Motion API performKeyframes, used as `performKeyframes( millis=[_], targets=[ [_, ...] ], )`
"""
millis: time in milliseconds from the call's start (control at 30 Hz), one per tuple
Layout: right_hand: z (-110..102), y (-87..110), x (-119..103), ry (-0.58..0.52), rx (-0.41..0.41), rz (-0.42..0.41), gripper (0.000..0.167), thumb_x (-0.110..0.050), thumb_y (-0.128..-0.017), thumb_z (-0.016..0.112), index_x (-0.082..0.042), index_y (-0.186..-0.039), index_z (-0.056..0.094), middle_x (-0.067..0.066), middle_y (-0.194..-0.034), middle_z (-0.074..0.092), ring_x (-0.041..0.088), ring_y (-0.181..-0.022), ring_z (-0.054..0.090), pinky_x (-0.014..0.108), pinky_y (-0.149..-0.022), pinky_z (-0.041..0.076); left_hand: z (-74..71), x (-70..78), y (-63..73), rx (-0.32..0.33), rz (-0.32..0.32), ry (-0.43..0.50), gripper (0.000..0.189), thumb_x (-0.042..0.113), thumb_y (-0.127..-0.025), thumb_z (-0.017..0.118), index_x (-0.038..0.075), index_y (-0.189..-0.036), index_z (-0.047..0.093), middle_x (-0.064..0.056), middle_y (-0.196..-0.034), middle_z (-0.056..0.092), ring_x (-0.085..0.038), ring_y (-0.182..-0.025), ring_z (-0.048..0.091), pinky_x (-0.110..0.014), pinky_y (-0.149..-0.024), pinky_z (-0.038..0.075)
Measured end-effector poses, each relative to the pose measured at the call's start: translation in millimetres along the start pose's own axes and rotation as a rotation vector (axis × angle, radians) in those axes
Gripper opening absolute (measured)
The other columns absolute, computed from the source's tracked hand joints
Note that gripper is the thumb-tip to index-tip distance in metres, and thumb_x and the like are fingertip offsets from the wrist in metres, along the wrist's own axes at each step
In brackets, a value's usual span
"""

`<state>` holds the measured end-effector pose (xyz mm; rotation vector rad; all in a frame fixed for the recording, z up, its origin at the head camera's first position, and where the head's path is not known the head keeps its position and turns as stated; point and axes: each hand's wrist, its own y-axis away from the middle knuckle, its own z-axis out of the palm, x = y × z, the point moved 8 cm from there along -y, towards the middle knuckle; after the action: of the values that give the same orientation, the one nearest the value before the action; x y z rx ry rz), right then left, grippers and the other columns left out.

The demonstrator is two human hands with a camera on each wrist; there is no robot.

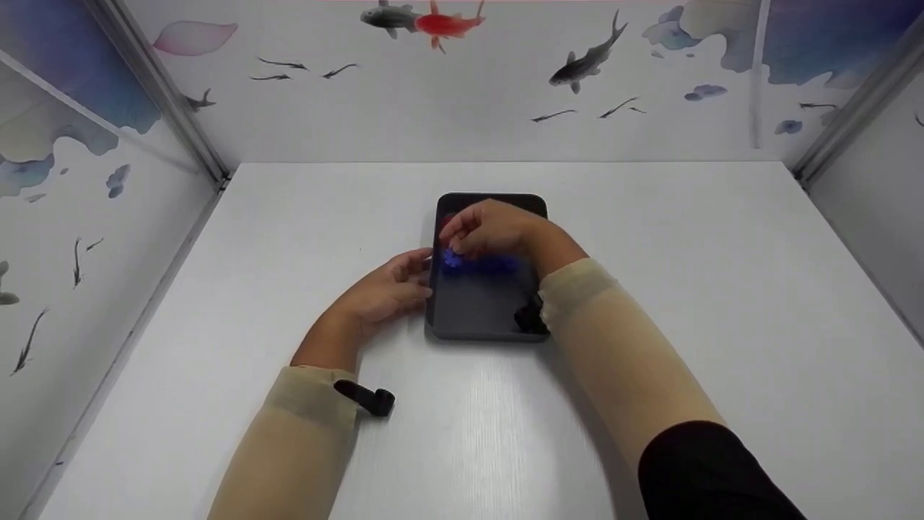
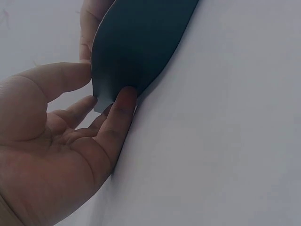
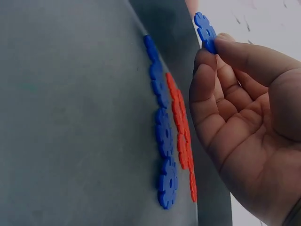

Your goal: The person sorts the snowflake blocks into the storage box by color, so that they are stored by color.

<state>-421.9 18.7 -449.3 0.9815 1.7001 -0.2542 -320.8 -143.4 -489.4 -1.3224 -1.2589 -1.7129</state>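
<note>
A dark grey tray [image 1: 484, 310] lies on the white table. My left hand [image 1: 382, 292] is at the tray's left side, its fingertips touching the outer wall [image 2: 136, 42] in the left wrist view. Over the tray, my right hand [image 1: 498, 227] pinches a blue snowflake disc [image 3: 205, 33], notched and with a small central hole, between thumb and forefinger. Several more blue snowflake discs [image 3: 164, 132] lie in a row on the tray's floor. Beside them runs a row of red snowflake discs [image 3: 180, 122], mostly hidden by my right hand in the head view.
White table surface [image 1: 289, 217] surrounds the tray. A back panel [image 1: 462, 108] with painted fish and a left side panel [image 1: 86, 238] enclose the table. Black straps [image 1: 364, 397] are on my sleeved forearms.
</note>
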Motion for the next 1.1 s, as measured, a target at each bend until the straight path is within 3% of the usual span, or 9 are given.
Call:
performKeyframes(
  millis=[133,267,800,1100],
  targets=[
    [9,-4.1,3,0.111,-0.067,0.019,0.020,-0.013,-0.098,0.077,-0.017,-0.118,0.079,0.004,-0.108,0.079,0.018,-0.093,0.073,0.032,-0.085,0.061,-0.6,0.3,0.3,0.002,-0.004,-0.011,0.076,0.000,-0.097,0.066,0.023,-0.164,0.039,0.000,-0.167,0.043,-0.020,-0.151,0.049,-0.040,-0.119,0.048],
    [13,-6.7,6,0.150,-0.099,0.043,0.023,-0.012,-0.097,0.077,-0.017,-0.119,0.078,0.005,-0.113,0.081,0.018,-0.094,0.075,0.031,-0.083,0.063,0.0,1.4,0.7,0.002,-0.005,-0.007,0.074,0.000,-0.098,0.066,0.024,-0.163,0.040,0.002,-0.165,0.044,-0.019,-0.149,0.052,-0.040,-0.118,0.049],
    [11,-6.0,4,0.183,-0.054,0.064,0.024,-0.014,-0.096,0.078,-0.017,-0.119,0.078,0.007,-0.105,0.083,0.020,-0.089,0.078,0.030,-0.075,0.064,-0.4,1.8,0.2,-0.013,0.001,-0.015,0.075,-0.001,-0.098,0.064,0.023,-0.164,0.038,0.001,-0.165,0.045,-0.021,-0.148,0.053,-0.041,-0.118,0.049],
    [0,3.8,-11,0.116,-0.003,-0.031,0.020,-0.016,-0.096,0.079,-0.019,-0.116,0.078,0.007,-0.107,0.082,0.022,-0.093,0.077,0.035,-0.081,0.065,1.7,2.4,0.4,-0.022,0.020,0.025,0.074,-0.004,-0.098,0.063,0.021,-0.163,0.039,-0.001,-0.163,0.048,-0.021,-0.147,0.054,-0.042,-0.119,0.048]
  ],
)
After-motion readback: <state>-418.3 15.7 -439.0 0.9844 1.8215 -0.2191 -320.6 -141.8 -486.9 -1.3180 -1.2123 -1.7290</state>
